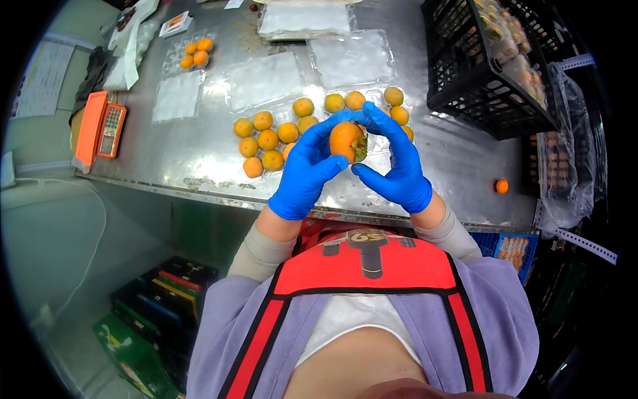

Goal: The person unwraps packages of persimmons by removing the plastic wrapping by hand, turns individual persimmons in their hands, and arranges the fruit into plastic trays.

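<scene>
Both my hands wear blue gloves and are raised over the metal table. An orange persimmon [345,141] with green leaves on its right side is between them. My left hand [308,166] is wrapped round its left side, thumb against the fruit. My right hand [397,163] curves round the other side with fingertips at the top; its thumb is apart from its fingers, near the leaves. Behind my hands, several persimmons [268,139] sit in a clear tray on the left, and more [393,96] in another tray on the right, partly hidden by my fingers.
A black crate [478,80] of packed fruit stands at the right. One persimmon [501,186] lies on the table [452,173] near the right edge. Clear trays [264,80] lie farther back, beside a small tray with several persimmons [200,58]. An orange scale [100,130] is at the left.
</scene>
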{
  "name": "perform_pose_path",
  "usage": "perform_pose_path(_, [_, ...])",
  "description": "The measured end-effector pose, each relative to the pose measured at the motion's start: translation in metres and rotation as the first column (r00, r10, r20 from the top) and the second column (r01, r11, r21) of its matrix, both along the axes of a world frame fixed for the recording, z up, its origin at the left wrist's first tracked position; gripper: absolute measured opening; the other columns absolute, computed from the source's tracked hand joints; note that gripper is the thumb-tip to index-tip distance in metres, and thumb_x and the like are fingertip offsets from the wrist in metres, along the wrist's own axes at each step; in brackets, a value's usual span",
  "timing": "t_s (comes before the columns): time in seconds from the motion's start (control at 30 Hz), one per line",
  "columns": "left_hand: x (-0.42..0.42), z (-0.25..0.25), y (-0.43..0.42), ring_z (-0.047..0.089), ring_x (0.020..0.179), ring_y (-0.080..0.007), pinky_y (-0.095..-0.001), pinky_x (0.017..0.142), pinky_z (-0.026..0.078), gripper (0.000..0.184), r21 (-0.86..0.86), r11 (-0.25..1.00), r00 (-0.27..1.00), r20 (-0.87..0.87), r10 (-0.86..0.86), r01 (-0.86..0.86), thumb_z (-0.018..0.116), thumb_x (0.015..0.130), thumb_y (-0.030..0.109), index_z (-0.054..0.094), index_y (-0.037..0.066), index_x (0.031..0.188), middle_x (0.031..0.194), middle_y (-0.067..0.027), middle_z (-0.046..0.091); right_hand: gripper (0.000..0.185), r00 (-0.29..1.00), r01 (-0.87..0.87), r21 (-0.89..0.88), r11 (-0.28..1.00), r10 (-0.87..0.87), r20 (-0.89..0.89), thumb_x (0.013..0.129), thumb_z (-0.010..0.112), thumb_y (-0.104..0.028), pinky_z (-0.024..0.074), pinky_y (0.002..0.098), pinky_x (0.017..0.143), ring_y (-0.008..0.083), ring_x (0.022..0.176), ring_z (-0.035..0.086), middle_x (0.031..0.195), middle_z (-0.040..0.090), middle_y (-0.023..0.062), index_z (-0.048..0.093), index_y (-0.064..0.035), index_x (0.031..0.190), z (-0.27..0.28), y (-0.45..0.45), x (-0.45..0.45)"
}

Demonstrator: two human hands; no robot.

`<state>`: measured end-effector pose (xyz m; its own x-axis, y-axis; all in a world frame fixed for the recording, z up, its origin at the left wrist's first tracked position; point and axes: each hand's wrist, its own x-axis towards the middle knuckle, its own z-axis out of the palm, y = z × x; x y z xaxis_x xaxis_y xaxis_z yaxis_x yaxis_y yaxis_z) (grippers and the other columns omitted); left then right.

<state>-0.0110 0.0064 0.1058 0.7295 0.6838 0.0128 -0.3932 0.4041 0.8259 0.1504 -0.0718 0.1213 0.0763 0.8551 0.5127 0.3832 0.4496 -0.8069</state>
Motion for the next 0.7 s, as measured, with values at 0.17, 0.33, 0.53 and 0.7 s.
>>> perform_pose_path(0.17, [-0.001, 0.005, 0.001, 0.05, 0.117, -0.0206, -0.0325, 0.096, 0.043, 0.064, 0.164, 0.986, 0.999, 0.003, 0.037, -0.037, 0.071, 0.076, 0.007, 0.042, 0.006, 0.134, 0.131, -0.01, 0.048, 0.068, 0.995, -0.084, -0.085, 0.993, 0.079, -0.061, 0.075, 0.069, -0.004, 0.0357, 0.0358, 0.103, 0.025, 0.124, 0.045, 0.134, 0.046, 0.0116, 0.039, -0.0045, 0.136, -0.004, -0.002, 0.002])
perform_pose_path(0.33, [-0.004, 0.02, -0.009, 0.056, 0.104, -0.0145, -0.0274, 0.086, 0.048, 0.065, 0.214, 0.977, 0.989, -0.14, 0.046, -0.015, 0.067, 0.077, -0.001, 0.041, 0.007, 0.136, 0.135, -0.0077, 0.045, 0.066, 0.984, -0.049, -0.147, 0.988, 0.023, -0.178, 0.075, 0.071, -0.005, 0.0377, 0.0337, 0.1, 0.023, 0.119, 0.048, 0.128, 0.05, 0.0101, 0.042, -0.0065, 0.135, -0.01, -0.003, -0.002])
perform_pose_path(0.53, [-0.001, 0.013, -0.006, 0.056, 0.099, -0.0119, -0.0221, 0.078, 0.047, 0.056, 0.315, 0.948, 0.989, -0.115, 0.093, -0.053, 0.06, 0.084, 0.006, 0.041, 0.007, 0.136, 0.137, -0.008, 0.044, 0.063, 0.981, -0.056, -0.115, 0.992, 0.033, -0.194, 0.075, 0.071, -0.005, 0.0396, 0.0328, 0.097, 0.0217, 0.114, 0.049, 0.122, 0.05, 0.0085, 0.044, -0.0063, 0.132, -0.01, -0.003, -0.006])
perform_pose_path(0.7, [0.0, 0.016, -0.008, 0.056, 0.089, -0.0088, -0.0205, 0.073, 0.046, 0.043, 0.236, 0.966, 0.981, -0.129, 0.143, -0.109, 0.056, 0.089, 0.013, 0.047, 0.005, 0.13, 0.122, -0.006, 0.055, 0.062, 0.976, -0.06, -0.118, 0.991, 0.034, -0.215, 0.076, 0.07, -0.004, 0.0394, 0.0327, 0.097, 0.0204, 0.115, 0.048, 0.122, 0.049, 0.0081, 0.044, -0.0058, 0.131, -0.011, -0.004, -0.012])
